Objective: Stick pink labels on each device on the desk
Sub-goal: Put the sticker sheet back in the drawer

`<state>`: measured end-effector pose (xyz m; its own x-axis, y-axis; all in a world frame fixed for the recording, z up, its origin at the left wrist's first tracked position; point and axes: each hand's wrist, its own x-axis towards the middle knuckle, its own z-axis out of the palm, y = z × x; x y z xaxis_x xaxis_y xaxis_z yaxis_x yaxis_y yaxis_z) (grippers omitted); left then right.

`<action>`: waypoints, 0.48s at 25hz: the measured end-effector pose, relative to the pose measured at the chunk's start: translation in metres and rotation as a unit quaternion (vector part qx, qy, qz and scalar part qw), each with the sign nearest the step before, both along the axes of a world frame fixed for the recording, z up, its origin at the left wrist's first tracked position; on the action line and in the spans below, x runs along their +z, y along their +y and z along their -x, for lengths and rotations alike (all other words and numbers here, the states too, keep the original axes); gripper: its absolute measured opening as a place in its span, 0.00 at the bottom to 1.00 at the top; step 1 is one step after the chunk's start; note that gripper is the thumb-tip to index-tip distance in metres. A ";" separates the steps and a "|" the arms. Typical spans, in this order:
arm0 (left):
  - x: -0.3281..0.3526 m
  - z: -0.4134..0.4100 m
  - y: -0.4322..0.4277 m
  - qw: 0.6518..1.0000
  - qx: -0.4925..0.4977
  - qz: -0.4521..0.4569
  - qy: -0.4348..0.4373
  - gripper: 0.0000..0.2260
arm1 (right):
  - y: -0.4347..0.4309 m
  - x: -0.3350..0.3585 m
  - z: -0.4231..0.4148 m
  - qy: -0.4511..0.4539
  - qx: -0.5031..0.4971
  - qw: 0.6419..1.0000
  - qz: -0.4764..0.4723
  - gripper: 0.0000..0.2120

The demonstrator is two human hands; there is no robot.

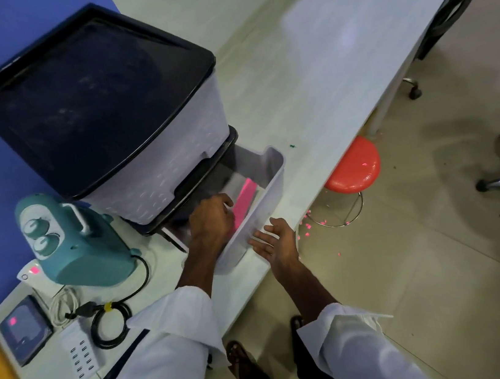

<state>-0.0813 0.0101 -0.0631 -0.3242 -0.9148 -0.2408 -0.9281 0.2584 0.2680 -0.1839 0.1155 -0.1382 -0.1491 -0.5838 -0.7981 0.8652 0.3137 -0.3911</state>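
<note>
Your L hand (211, 219) is down inside the open drawer (271, 192) of the grey storage unit (94, 98), fingertips right at the near edge of the pink label pad (245, 201). The fingers are bent over it, but whether they actually pinch the pad can't be told from this angle. The pad lies just beyond the hand, toward the drawer's right wall, tilted up on edge rather than flat. It's a bright pink stack, long and narrow, partly hidden by your knuckles.

L wrist drops in over the drawer's front corner, white sleeve (178, 328) pushed back on the forearm. Your R hand (277, 243) is outside the drawer, just beside its front wall, fingers spread and relaxed, holding nothing.

On the worktop (321, 66) to your left: a teal device (76, 242) w/ two round knobs, and a dark flat device (26, 330) that already carries a small pink label (12, 320). A white multi-port charger (81, 357) sits near a coiled black cable (110, 321) (no pink visible on either).
</note>
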 end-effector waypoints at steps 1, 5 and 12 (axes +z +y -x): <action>0.000 0.000 0.000 1.000 0.003 0.000 0.008 0.11 | 0.000 0.000 -0.001 0.005 0.003 1.000 0.002 0.10; 0.016 -0.014 0.014 0.988 0.017 0.117 0.097 0.13 | -0.001 0.003 -0.005 0.067 0.025 0.997 0.011 0.06; 0.033 -0.053 0.025 0.970 0.060 0.191 0.137 0.18 | -0.005 0.010 -0.027 0.181 0.012 0.983 -0.011 0.07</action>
